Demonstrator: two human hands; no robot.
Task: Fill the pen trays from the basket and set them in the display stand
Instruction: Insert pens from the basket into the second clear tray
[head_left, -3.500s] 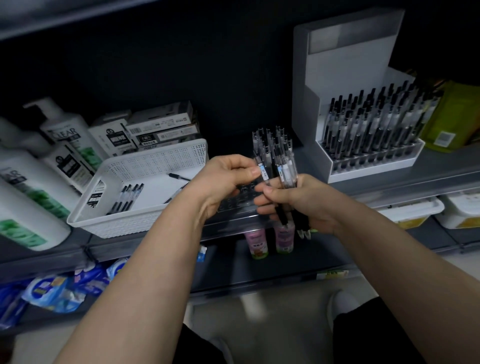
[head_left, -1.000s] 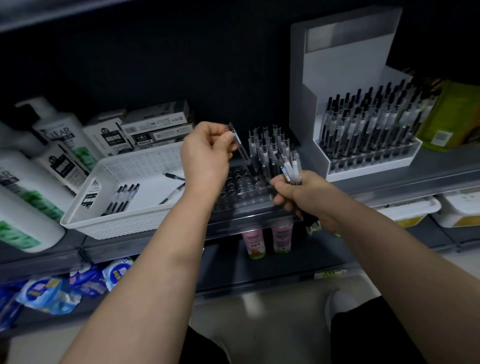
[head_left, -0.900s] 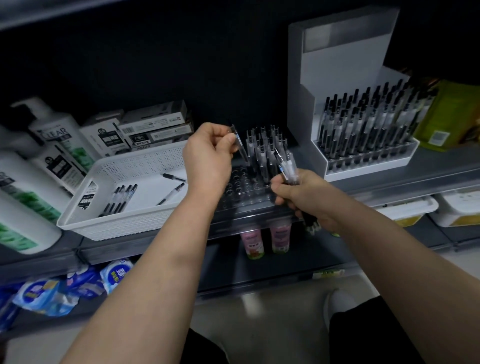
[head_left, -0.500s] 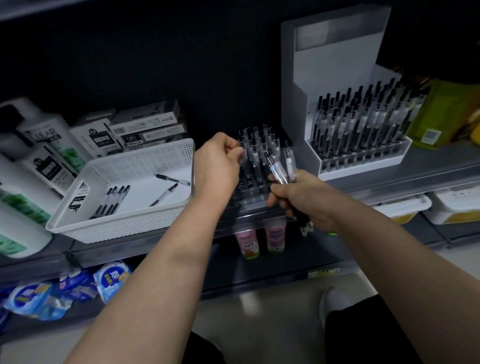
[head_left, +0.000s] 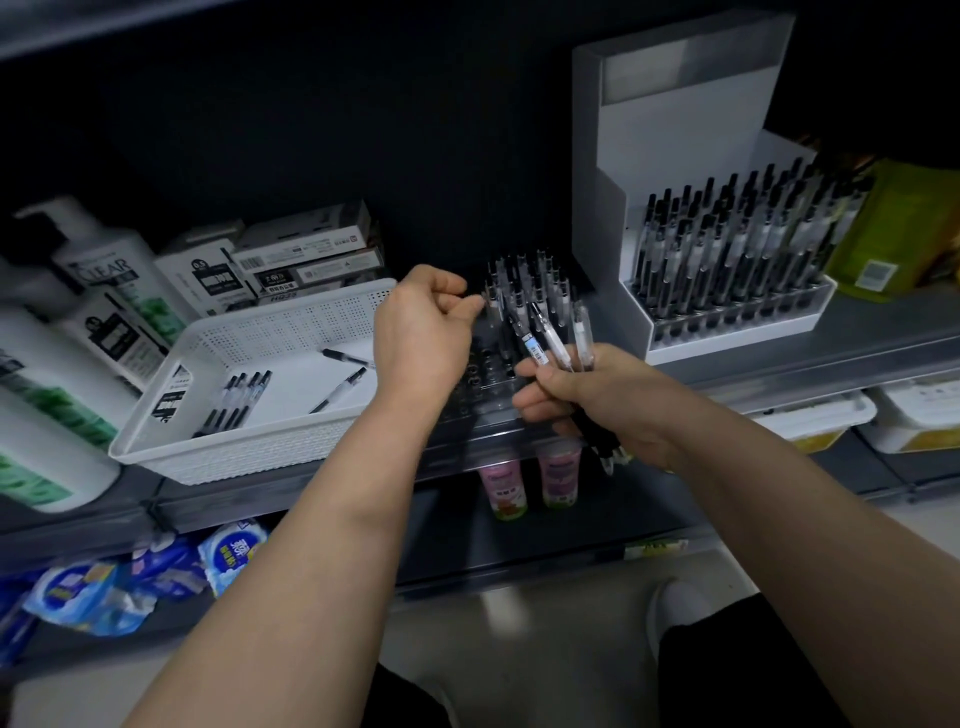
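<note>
Filling stage, head view. Your left hand (head_left: 423, 332) is curled, thumb and forefinger pinching the top end of a single pen (head_left: 491, 307) at the left side of the standing pens (head_left: 524, 283) in the dark pen tray (head_left: 485, 387). The tray sits at the front edge of the shelf (head_left: 857, 353), between the white basket (head_left: 260, 452) and the display stand (head_left: 675, 145). Your right hand (head_left: 597, 400) grips a small bundle of pens (head_left: 553, 343) in a fist just in front of the tray, their dark grip ends pointing down past the shelf edge. The tray's rear rows are filled and its front rows show open sockets. A few loose pens (head_left: 234, 395) lie on the basket floor, and one filled tray (head_left: 727, 338) stands in the lower tier of the stand. Judged step: seating pens one at a time, with the tray roughly half full. The next move calls for you to press the pinched pen upright until it seats and let go. Then draw one pen from the bundle and aim its tip at the nearest open socket, keeping the bundle clear of the standing pens, which would likely tip if knocked
</note>
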